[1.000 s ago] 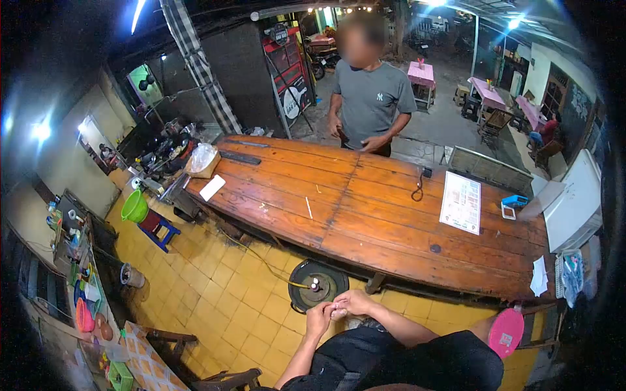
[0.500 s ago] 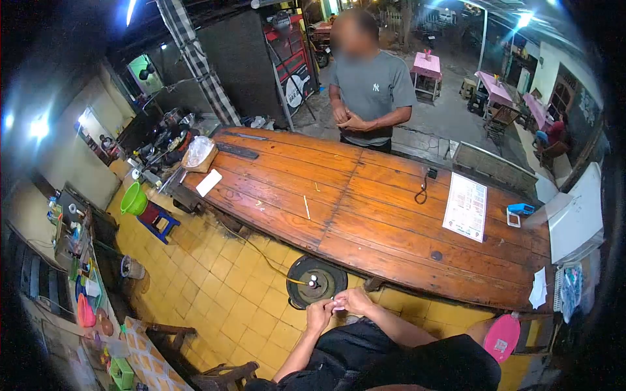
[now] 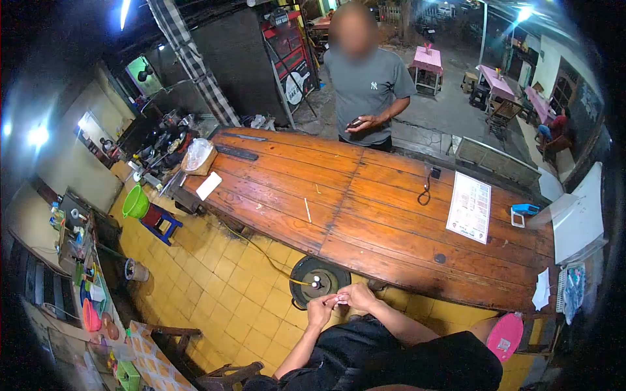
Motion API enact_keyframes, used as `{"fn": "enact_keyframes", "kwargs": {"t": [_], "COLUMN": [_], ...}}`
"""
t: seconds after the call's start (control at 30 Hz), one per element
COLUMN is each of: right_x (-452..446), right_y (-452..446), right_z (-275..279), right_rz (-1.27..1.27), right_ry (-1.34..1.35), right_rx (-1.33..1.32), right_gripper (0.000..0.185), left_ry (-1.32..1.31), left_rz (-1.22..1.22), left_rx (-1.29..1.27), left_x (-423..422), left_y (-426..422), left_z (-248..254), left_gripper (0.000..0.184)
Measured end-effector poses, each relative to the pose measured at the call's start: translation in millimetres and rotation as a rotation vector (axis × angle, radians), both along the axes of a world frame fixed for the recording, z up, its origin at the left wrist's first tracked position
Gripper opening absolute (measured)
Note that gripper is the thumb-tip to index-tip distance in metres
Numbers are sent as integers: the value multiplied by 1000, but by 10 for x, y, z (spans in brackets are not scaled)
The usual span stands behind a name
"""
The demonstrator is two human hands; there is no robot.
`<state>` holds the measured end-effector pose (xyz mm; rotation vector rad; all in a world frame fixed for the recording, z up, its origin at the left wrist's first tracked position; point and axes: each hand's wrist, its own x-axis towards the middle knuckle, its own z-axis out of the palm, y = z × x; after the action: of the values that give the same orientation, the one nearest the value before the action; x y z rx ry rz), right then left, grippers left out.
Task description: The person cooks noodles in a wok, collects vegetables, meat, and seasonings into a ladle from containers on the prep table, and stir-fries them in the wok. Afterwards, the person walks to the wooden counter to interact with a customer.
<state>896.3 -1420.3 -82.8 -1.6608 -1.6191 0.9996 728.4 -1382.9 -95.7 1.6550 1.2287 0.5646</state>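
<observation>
My left hand (image 3: 319,310) and my right hand (image 3: 360,297) meet above my lap, fingers closed. Between their fingertips is a small whitish-pink piece (image 3: 341,300), too small to name and partly covered by the fingers. Just past my hands, on the tiled floor, stands a gas cylinder (image 3: 318,274) with a hose running off to the left. The long wooden table (image 3: 287,176) lies beyond it, and neither hand touches that.
Across the table stands a person in a grey shirt (image 3: 365,85), a dark object (image 3: 355,122) in one hand. A printed sheet (image 3: 469,207), a blue item (image 3: 525,208) and a bagged basket (image 3: 199,158) lie on the tabletop. A pink round-topped seat (image 3: 505,335) is at my right.
The person opposite has parted their hands, and a dark object now shows in one of them. My hands stay together on the small piece, with slight finger movement.
</observation>
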Motion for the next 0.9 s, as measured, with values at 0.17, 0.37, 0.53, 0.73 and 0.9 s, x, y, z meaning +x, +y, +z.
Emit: {"fn": "enact_keyframes", "kwargs": {"t": [0.17, 0.37, 0.53, 0.73, 0.9], "right_x": [98, 135, 79, 43, -47], "right_y": [23, 2, -98, -174, -196], "right_z": [107, 28, -49, 48, 67], "right_rz": [9, -82, -128, -164, -176], "right_ry": [22, 45, 75, 126, 93], "right_rx": [-26, -59, -67, -37, -6], "right_gripper": [16, 15, 17, 17, 17], "left_ry": [24, 94, 95, 128, 91], "left_rz": [-21, 17, -17, -94, -108], "left_rx": [-19, 45, 39, 51, 91], "left_x": [94, 238, 199, 198, 144], "left_y": [31, 49, 17, 44, 55], "left_z": [135, 234, 172, 300, 343], "left_gripper": [23, 18, 16, 16, 17]}}
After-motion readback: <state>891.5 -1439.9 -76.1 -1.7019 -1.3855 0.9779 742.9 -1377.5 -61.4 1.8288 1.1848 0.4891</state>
